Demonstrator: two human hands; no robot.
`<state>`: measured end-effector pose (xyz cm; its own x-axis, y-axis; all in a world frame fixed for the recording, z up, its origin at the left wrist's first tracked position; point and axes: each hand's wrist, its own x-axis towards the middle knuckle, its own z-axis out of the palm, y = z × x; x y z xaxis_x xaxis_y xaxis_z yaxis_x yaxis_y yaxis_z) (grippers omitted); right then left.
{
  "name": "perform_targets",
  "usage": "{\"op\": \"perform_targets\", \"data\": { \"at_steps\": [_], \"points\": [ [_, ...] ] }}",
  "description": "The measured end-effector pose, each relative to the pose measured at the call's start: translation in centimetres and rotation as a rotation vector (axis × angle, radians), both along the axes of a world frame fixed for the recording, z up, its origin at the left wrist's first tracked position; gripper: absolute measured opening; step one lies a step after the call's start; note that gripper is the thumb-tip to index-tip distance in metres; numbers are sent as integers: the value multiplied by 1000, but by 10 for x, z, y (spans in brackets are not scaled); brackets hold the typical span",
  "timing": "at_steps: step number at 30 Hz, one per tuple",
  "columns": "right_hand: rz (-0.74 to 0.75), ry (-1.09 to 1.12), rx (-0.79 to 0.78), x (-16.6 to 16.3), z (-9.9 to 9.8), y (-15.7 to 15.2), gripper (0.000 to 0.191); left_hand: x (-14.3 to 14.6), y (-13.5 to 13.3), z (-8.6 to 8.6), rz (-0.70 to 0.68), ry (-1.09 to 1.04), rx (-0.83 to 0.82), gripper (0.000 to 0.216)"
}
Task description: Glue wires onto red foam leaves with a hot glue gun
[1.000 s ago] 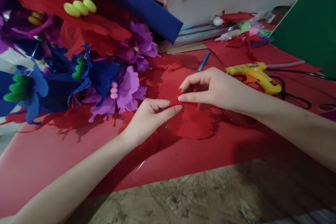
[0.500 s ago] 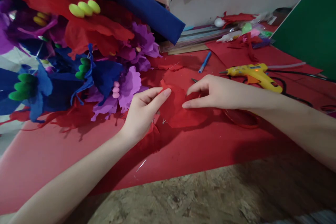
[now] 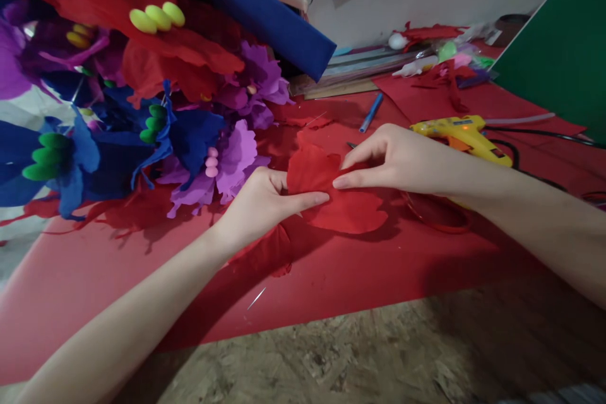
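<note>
A thin red fabric butterfly-wing shape [image 3: 350,211] with wavy edges is held just above the red sheet [image 3: 331,278]. My left hand [image 3: 265,205] pinches it from the left, thumb on top and fingers underneath. From the right, my right hand [image 3: 379,164] grips its middle between thumb and fingertips. Another red fabric piece [image 3: 269,249] lies under my left wrist. Red-handled scissors [image 3: 445,224] rest below my right forearm, their tip showing by my right fingers. A thin pin-like piece [image 3: 256,298] lies near the front edge.
Purple, blue [image 3: 189,145] and red [image 3: 156,69] fabric butterflies crowd the left. A yellow glue gun [image 3: 473,139] with its cord lies behind my right forearm, and a blue pen [image 3: 370,112] lies farther back. A green board [image 3: 558,57] leans at the right. Rough wooden board [image 3: 331,353] shows in front.
My left hand has shifted right along the red fabric, its thumb now over the middle. The fabric lies more spread out and faces up. My right hand stays nearly in place.
</note>
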<state>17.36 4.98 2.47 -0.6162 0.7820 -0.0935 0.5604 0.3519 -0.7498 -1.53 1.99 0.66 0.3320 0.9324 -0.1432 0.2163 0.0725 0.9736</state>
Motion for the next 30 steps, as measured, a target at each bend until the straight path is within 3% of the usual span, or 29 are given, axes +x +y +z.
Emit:
{"op": "perform_targets", "data": {
  "at_steps": [5, 11, 14, 17, 19, 24, 30],
  "points": [
    [-70, 14, 39, 8, 6, 2, 31, -1, 2, 1, 1, -15, 6, 10],
    [-92, 64, -93, 15, 6, 7, 31, -7, 7, 10, -38, 124, 49, 21],
    [-21, 33, -224, 5, -4, 5, 25, -15, 9, 19, -76, 359, 235, 23],
    [99, 22, -384, -9, -16, -2, 22, -28, 8, 30, 50, 619, 544, 13],
    [153, 23, -450, -16, -24, -6, 23, -35, 8, 38, 82, 757, 631, 18],
    [164, 42, -496, -19, -29, -11, 23, -42, 9, 42, 19, 792, 619, 21],
    [61, 66, -375, -10, -13, -6, 22, -39, 10, 38, -135, 598, 371, 22]
  ]
}}
